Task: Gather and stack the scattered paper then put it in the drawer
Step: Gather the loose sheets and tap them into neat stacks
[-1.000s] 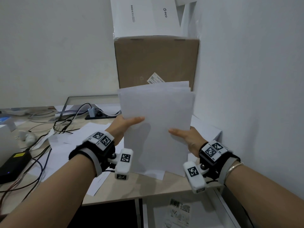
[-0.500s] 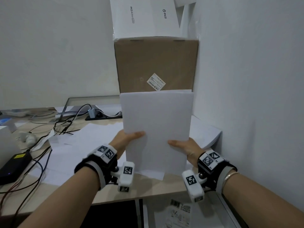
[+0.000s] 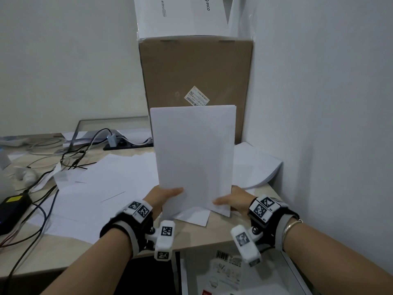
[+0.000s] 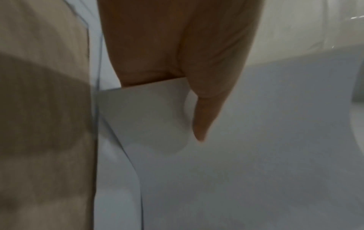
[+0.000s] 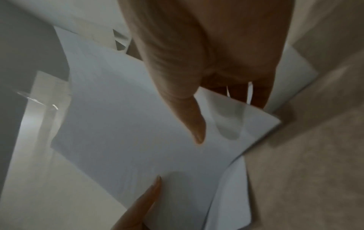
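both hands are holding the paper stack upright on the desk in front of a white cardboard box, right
Nearly. The left hand and right hand do hold the paper stack upright on the desk, but the cardboard box directly behind it is brown, not white; a white box only sits on top of it. The head view shows this.

Soft, even, dimmish indoor light; head view sharp with bowed edges, both wrist views blurred, perhaps by motion.

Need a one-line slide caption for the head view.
Both hands, left hand and right hand, hold a paper stack upright on the desk.
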